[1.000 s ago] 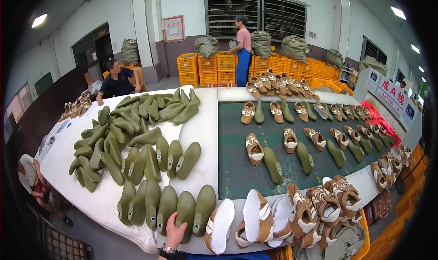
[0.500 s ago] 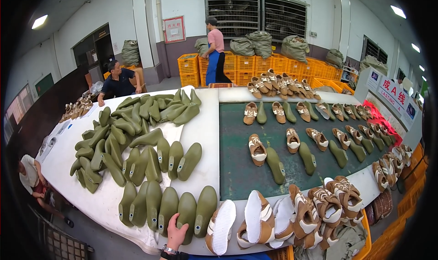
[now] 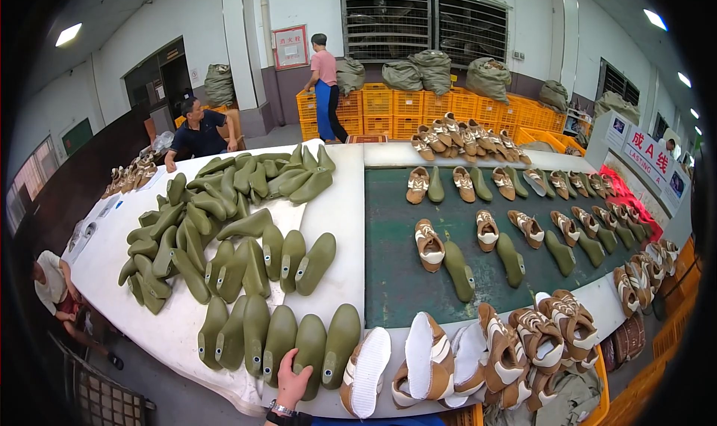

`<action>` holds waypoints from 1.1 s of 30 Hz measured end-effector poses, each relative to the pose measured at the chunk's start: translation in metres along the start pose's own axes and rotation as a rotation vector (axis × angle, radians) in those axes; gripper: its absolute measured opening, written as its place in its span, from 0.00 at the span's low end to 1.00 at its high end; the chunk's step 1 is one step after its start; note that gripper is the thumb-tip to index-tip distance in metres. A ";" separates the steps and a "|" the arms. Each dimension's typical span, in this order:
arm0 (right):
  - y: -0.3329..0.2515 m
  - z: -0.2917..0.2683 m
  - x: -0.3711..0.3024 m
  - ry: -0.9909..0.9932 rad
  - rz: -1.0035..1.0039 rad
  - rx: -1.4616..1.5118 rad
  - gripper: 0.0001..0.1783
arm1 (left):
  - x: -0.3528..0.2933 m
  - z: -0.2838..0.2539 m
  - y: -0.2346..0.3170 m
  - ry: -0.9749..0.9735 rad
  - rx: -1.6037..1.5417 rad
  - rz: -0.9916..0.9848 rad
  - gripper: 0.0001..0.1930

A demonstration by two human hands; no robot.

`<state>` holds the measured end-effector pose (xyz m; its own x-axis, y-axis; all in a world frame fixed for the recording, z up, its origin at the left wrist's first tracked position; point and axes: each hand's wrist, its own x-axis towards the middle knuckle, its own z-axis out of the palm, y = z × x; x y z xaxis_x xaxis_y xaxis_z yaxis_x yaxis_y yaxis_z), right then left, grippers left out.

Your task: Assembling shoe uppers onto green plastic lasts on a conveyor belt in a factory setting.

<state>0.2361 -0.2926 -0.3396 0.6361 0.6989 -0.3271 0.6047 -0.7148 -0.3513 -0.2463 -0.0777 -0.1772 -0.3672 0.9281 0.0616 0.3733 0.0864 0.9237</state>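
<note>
My left hand (image 3: 293,381), with a metal-banded watch on its wrist, reaches up from the lower edge. Its fingers are closed around the heel end of an olive-green shoe last (image 3: 311,341), partly hidden between it and the neighbouring shoe last (image 3: 280,340). To its right stands another green last (image 3: 341,344) in the same front row. Beyond that a brown and white sneaker (image 3: 346,385) leans with its white sole (image 3: 370,374) turned up. My right hand is out of view.
Many green lasts (image 3: 196,232) lie piled on the white table (image 3: 336,224). Sneakers and lasts stand in rows on a green belt (image 3: 388,261). More sneakers (image 3: 538,329) line the near edge, above an orange crate (image 3: 600,389). A seated person (image 3: 200,133) is across the table.
My view has shifted slightly, while my left hand stays at the same last. The person in pink at the back has moved left beside the orange crates.
</note>
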 end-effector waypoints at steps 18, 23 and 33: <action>-0.026 -0.024 -0.010 -0.064 0.007 -0.002 0.14 | 0.000 -0.002 0.007 -0.011 0.012 -0.008 0.29; -0.023 -0.022 -0.010 -0.070 0.038 0.007 0.14 | 0.001 -0.001 0.005 -0.012 0.002 -0.003 0.29; -0.018 -0.018 -0.006 -0.079 0.063 -0.039 0.17 | 0.003 -0.001 -0.007 -0.008 -0.003 0.013 0.29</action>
<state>0.2300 -0.2842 -0.3153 0.6346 0.6514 -0.4158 0.5838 -0.7567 -0.2944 -0.2507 -0.0754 -0.1831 -0.3556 0.9320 0.0703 0.3755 0.0736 0.9239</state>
